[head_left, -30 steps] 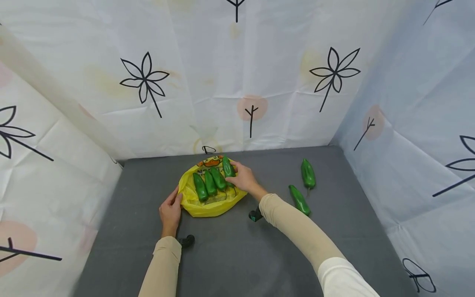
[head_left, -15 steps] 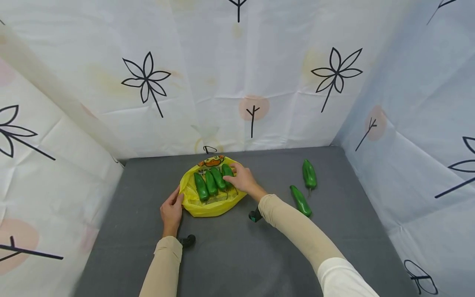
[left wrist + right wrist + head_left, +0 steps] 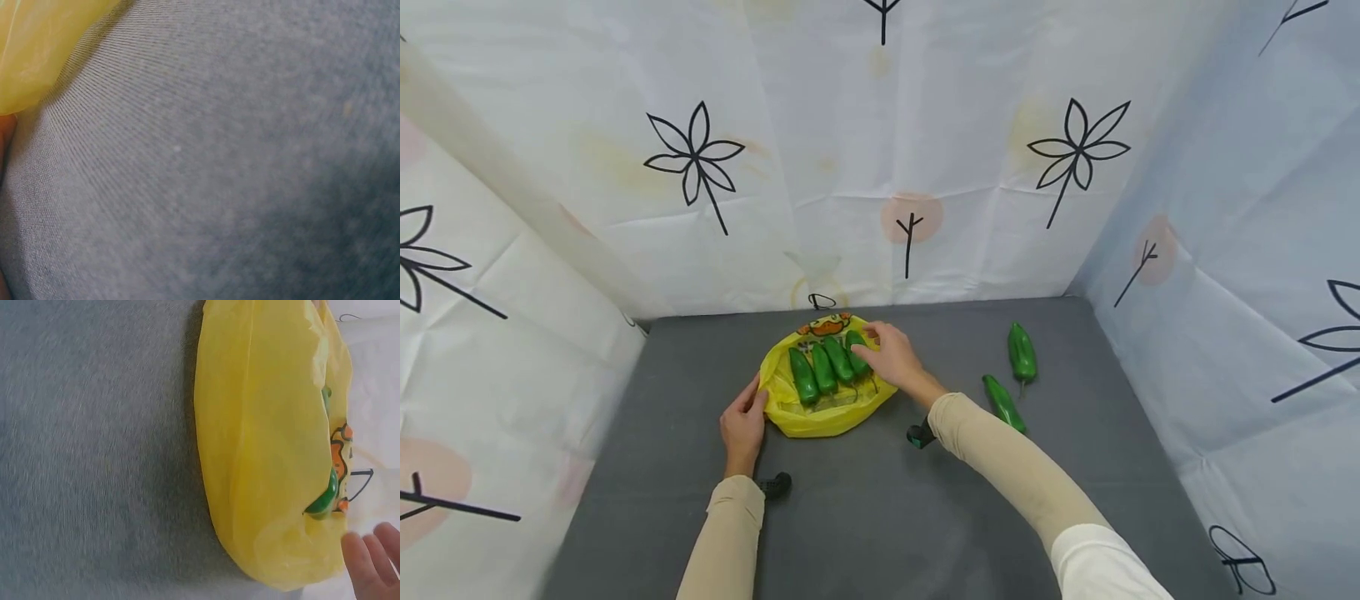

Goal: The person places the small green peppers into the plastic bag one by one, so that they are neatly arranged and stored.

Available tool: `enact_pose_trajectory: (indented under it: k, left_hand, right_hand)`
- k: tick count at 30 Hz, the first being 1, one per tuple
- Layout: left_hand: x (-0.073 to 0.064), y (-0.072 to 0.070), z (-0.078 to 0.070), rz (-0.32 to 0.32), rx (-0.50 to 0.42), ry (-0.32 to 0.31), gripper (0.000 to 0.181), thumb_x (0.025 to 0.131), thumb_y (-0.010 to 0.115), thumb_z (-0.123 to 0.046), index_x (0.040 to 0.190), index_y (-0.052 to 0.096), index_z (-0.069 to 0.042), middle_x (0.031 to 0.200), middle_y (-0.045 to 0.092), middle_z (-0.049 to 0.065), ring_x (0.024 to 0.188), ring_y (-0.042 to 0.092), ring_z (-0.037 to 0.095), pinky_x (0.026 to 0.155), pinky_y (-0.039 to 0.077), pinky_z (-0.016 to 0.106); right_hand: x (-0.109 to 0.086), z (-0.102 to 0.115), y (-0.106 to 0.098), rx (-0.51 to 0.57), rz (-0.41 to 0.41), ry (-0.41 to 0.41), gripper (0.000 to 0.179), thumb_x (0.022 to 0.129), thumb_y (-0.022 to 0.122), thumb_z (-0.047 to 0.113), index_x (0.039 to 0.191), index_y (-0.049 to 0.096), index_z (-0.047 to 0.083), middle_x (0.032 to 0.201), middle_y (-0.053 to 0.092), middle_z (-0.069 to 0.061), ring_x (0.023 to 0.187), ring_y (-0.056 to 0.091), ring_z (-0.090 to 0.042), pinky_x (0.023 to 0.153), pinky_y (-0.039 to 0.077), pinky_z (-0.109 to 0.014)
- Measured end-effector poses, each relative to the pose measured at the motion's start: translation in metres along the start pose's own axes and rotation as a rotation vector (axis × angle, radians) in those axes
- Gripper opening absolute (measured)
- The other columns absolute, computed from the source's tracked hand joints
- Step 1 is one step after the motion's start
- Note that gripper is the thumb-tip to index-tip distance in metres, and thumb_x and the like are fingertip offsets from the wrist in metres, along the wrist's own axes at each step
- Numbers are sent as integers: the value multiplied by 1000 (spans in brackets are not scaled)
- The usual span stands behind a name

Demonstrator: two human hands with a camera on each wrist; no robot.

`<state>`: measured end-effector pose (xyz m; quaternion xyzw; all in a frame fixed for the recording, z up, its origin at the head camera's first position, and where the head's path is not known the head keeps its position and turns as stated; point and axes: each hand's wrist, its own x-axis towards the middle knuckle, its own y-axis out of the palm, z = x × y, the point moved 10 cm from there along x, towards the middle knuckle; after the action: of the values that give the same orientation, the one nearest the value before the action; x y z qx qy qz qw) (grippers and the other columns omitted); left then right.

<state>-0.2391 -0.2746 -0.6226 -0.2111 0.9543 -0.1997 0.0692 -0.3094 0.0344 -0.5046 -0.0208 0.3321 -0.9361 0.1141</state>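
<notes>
Several green peppers lie side by side in a yellow plastic bag, whose mouth is spread wide. At the bag's left edge, my left hand pinches the rim between thumb and fingers. My right hand is over the right rim, beside the rightmost pepper. In the right wrist view its fingers look extended, with a gap between them and the pepper showing past the bag's edge. The left wrist view catches only a corner of the bag and a sliver of finger.
Two more green peppers, one farther back and one nearer, lie on the grey tabletop to the right. White printed cloth hangs behind and at both sides. Black wrist devices sit at both wrists.
The rightmost pepper came down into the bag beside the others. My right hand has since let go and drawn slightly back from it. My left hand keeps its place on the rim.
</notes>
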Motion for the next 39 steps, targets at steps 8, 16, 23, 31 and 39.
enact_pose_trajectory:
  k: [8, 16, 23, 31, 39]
  left_hand:
    - [-2, 1, 3, 15, 7, -20, 41, 100, 59, -52, 140, 60, -44, 129, 72, 2, 87, 57, -5, 70, 45, 7]
    - [-4, 1, 1, -5, 35, 4, 40, 101, 59, -48, 140, 61, -41, 129, 73, 4, 100, 60, 10, 74, 41, 8]
    - [-5, 4, -1, 1, 48, -6, 40, 102, 58, -47, 141, 60, -40, 126, 74, 4, 101, 61, 13, 73, 40, 8]
    - [-3, 3, -6, -1, 57, 13, 40, 102, 59, -43, 142, 61, -38, 126, 74, 6, 104, 63, 17, 76, 41, 10]
    - [-4, 0, -5, 8, 46, -3, 40, 102, 58, -44, 142, 60, -40, 130, 72, 4, 112, 64, 18, 80, 43, 12]
  right_hand:
    - [-6, 7, -4, -262, 15, -103, 68, 100, 59, 51, 155, 42, 15, 156, 43, -11, 145, 39, -34, 116, 40, -54]
    - [-12, -5, -5, -482, 48, -119, 80, 99, 54, 61, 163, 27, 21, 170, 19, -14, 157, 18, -41, 125, 25, -59]
    - [-15, -19, -10, -607, 50, -118, 85, 98, 47, 70, 165, 21, 25, 172, 10, -16, 158, 9, -46, 125, 11, -68]
    - [-16, -32, -25, -697, 53, -85, 86, 97, 41, 74, 166, 15, 29, 173, 1, -15, 158, 4, -49, 123, 7, -72]
    - [-15, -53, -31, -699, 47, -65, 89, 96, 41, 76, 166, 13, 29, 173, -2, -15, 158, -1, -49, 121, 4, -75]
